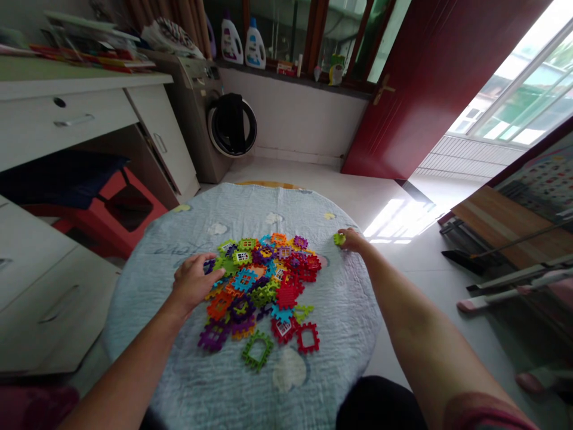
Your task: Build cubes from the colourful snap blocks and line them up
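Left forearm (pixel 125 370) is extended over a quilt (pixel 286 203). Left fingers (pixel 210 276) are spread wide on a tile pile (pixel 264 280); right fingers (pixel 344 236) are narrowed on a green tile (pixel 339 239) near the quilt's edge; release there risks a drop.

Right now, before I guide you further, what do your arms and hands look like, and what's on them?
Your left hand and right hand are bare, with no gloves. Your left forearm and right forearm are uncovered, with no cables or watch visible. A dull red sleeve shows at the bottom edge on the right arm.
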`<act>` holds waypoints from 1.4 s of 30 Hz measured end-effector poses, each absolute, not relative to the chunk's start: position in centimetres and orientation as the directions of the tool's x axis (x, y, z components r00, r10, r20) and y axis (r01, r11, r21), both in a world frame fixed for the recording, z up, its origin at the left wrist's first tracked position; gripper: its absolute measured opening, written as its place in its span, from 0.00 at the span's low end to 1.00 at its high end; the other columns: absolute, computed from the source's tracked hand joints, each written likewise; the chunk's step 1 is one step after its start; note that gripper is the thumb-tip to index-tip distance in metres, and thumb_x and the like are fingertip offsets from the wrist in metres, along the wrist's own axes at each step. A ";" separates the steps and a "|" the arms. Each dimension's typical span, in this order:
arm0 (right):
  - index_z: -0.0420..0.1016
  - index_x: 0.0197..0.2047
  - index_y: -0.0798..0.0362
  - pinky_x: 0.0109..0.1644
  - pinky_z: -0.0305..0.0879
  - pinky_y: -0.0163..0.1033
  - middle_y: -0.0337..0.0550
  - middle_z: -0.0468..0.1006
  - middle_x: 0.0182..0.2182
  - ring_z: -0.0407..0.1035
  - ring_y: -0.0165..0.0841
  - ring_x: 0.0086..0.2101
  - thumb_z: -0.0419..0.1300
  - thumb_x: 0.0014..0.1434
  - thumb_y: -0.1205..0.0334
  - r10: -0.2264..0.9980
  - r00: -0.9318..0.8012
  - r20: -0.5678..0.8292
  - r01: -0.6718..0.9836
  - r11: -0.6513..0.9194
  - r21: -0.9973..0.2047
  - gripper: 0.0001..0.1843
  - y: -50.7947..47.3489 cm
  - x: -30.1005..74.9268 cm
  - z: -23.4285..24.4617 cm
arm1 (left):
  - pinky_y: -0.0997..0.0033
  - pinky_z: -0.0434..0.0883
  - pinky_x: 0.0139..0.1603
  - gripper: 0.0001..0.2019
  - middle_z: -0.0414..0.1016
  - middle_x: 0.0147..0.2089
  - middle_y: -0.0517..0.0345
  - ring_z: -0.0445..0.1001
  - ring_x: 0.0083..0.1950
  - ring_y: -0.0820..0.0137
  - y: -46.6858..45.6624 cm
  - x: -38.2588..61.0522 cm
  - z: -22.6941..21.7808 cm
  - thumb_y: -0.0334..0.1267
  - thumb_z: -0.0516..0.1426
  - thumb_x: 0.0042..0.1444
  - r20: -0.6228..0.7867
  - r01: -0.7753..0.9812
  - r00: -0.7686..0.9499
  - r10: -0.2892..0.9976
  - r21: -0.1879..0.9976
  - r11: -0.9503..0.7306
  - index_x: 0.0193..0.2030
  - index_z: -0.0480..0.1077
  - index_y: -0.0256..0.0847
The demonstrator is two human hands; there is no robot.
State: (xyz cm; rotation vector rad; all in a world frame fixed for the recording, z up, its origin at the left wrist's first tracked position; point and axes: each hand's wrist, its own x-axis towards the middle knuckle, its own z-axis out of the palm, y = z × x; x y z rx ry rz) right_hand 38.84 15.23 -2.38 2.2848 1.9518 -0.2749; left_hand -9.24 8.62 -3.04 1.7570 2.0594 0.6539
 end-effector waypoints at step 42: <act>0.54 0.68 0.54 0.59 0.58 0.53 0.54 0.60 0.65 0.54 0.49 0.62 0.52 0.55 0.74 0.953 0.300 -0.037 0.946 -0.302 -0.115 0.38 13.0 35.4 -3.1 | 0.55 0.55 0.67 0.29 0.58 0.68 0.41 0.56 0.69 0.51 5.7 -6.3 -1.1 0.53 0.54 0.56 -0.093 0.934 0.292 0.952 0.241 -0.263 0.61 0.67 0.39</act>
